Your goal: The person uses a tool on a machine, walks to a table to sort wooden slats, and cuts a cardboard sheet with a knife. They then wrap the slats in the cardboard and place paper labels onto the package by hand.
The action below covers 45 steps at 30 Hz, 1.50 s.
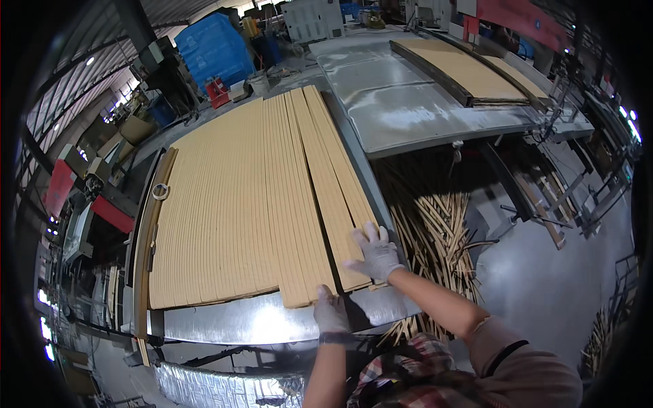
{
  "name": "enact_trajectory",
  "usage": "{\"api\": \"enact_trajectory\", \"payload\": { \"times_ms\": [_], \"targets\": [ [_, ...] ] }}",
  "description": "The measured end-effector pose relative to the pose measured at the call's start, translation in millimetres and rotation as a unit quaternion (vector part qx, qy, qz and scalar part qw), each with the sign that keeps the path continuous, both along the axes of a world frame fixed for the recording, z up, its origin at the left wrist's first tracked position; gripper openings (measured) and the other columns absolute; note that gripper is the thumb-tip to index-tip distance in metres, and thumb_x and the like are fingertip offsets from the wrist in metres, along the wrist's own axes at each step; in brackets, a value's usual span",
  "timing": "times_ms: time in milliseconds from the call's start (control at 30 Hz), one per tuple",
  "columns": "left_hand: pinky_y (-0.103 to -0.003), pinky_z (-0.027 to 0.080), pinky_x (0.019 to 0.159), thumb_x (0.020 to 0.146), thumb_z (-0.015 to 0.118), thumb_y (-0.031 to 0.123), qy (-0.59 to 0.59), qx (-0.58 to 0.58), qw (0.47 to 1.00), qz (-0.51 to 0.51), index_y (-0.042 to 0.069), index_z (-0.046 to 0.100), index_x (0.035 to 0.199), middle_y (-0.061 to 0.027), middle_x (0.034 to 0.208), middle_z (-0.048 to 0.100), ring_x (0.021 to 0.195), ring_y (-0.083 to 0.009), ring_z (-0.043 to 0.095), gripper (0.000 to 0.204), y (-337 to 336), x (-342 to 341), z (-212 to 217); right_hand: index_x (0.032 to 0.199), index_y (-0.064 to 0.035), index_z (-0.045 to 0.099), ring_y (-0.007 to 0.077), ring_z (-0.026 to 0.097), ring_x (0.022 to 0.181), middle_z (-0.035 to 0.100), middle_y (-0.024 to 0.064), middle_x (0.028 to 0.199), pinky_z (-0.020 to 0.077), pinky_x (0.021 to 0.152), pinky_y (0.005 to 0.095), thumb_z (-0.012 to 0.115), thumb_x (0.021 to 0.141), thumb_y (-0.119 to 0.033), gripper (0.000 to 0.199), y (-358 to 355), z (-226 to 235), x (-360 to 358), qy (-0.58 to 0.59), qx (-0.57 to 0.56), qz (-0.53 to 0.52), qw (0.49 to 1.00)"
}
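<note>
Long tan boards with fine lengthwise lines lie side by side on a metal-topped table. A dark gap separates the main row from loose strips at its right. My right hand, in a pale glove, lies open on the near part of these strips, fingers spread. My left hand, also gloved, is at the near end of the boards just left of the gap. Its fingertips touch that end, and its fingers look extended, though partly hidden.
A roll of tape lies at the left edge by a long brown bar. Farther right, another metal table carries more tan boards. Below it, many thin offcut strips are heaped. A blue sheet covers something behind.
</note>
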<state>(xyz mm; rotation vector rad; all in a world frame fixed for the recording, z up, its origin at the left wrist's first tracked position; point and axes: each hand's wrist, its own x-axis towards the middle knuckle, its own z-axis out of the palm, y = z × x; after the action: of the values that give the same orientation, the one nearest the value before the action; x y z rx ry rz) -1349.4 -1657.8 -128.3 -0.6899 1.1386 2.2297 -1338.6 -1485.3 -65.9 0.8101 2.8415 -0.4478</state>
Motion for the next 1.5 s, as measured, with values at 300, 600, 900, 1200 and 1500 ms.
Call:
{"api": "enact_trajectory", "payload": {
  "times_ms": [300,600,900,1200,1500],
  "targets": [
    [-0.037,0.047,0.081,0.087,0.061,0.039,0.003,-0.118,0.992,-0.034,-0.004,0.054,0.113,-0.0137,0.109,0.058,0.095,-0.0231,0.058,0.050,80.6,5.0,0.9,0.137,0.0065,0.027,0.0325,0.042,0.124,0.044,0.0246,0.132,0.0324,0.103,0.0323,0.060,0.083,-0.036,0.077,41.6,-89.2,16.0,0.294,-0.384,-0.135,0.865],
    [-0.035,0.045,0.085,0.077,0.075,0.030,0.087,-0.148,0.985,-0.017,-0.009,0.034,0.130,-0.0106,0.123,0.053,0.103,-0.0294,0.055,0.077,114.9,-8.8,-35.2,0.133,-0.0011,0.036,0.0278,0.054,0.107,0.056,0.0209,0.116,0.0419,0.092,0.0333,0.058,0.084,-0.027,0.060,87.5,-72.2,4.8,0.282,-0.394,-0.120,0.866],
    [-0.029,0.049,0.059,0.083,0.066,0.041,0.120,-0.175,0.961,-0.176,0.005,0.033,0.135,-0.0132,0.115,0.054,0.087,-0.0200,0.058,0.072,95.3,-10.9,5.9,0.140,0.0052,0.020,0.0301,0.048,0.119,0.049,0.0258,0.126,0.0362,0.099,0.0328,0.052,0.088,-0.036,0.074,85.0,-63.3,23.5,0.230,-0.326,-0.085,0.913],
    [-0.038,0.035,0.101,0.074,0.073,0.044,0.182,-0.411,0.754,-0.479,-0.003,0.039,0.133,-0.0214,0.127,0.047,0.115,-0.0292,0.046,0.083,-137.0,152.5,-68.2,0.142,0.0016,0.016,0.0214,0.033,0.128,0.035,0.0136,0.139,0.0275,0.105,0.0323,0.053,0.087,-0.014,0.068,-92.3,-10.5,235.4,0.244,-0.627,-0.130,0.728],
    [-0.035,0.042,0.095,0.080,0.071,0.015,0.171,0.002,0.927,-0.333,0.007,0.015,0.141,-0.0128,0.128,0.044,0.115,-0.0226,0.046,0.083,-124.6,195.5,11.5,0.143,0.0012,0.011,0.0249,0.024,0.134,0.028,0.0175,0.143,0.0200,0.109,0.0356,0.052,0.090,-0.041,0.080,-136.7,17.9,285.6,0.232,-0.693,-0.124,0.671]
  ]
}}
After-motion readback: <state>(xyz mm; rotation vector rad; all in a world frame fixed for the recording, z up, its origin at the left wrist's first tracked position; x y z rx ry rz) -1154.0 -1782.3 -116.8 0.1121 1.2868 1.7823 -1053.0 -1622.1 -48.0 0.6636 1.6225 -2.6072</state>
